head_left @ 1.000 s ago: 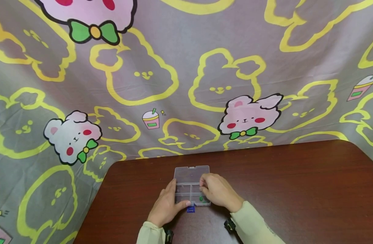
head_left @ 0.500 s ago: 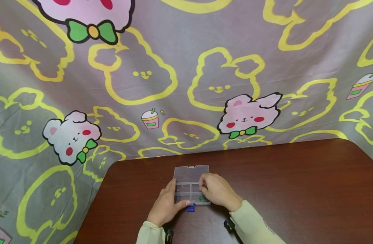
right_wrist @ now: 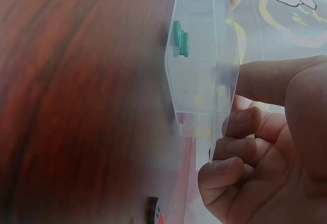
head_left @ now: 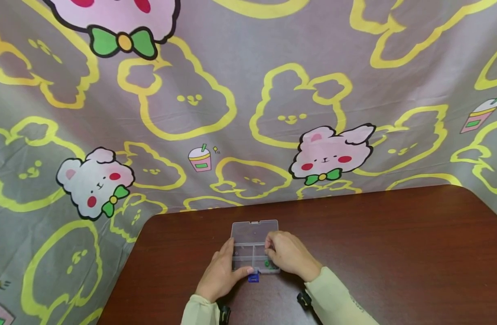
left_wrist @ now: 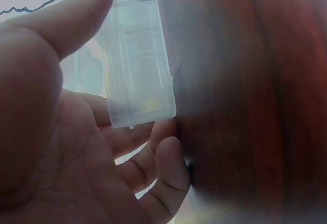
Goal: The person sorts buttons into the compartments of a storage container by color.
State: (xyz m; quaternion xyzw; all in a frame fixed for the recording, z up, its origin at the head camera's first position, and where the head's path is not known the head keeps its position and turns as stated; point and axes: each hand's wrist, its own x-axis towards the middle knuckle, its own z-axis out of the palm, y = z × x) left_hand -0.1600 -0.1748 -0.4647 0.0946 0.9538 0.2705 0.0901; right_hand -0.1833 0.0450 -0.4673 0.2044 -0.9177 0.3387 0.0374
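Your left hand (head_left: 219, 276) grips the clear box (head_left: 253, 257) on the counter (head_left: 374, 243), thumb at near edge; your right hand (head_left: 292, 255) curls over its right side, can't tell if holding anything. Counter stretches widest right; far edge beyond lid (head_left: 254, 232).

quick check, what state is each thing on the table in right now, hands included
box: open, set on the table
lid: open, swung to the box's far side
blue latch: unfastened, sticking out at the front
green pieces: inside the box, front right
left hand: holding the box's left side
right hand: at the box's right side, grip hidden
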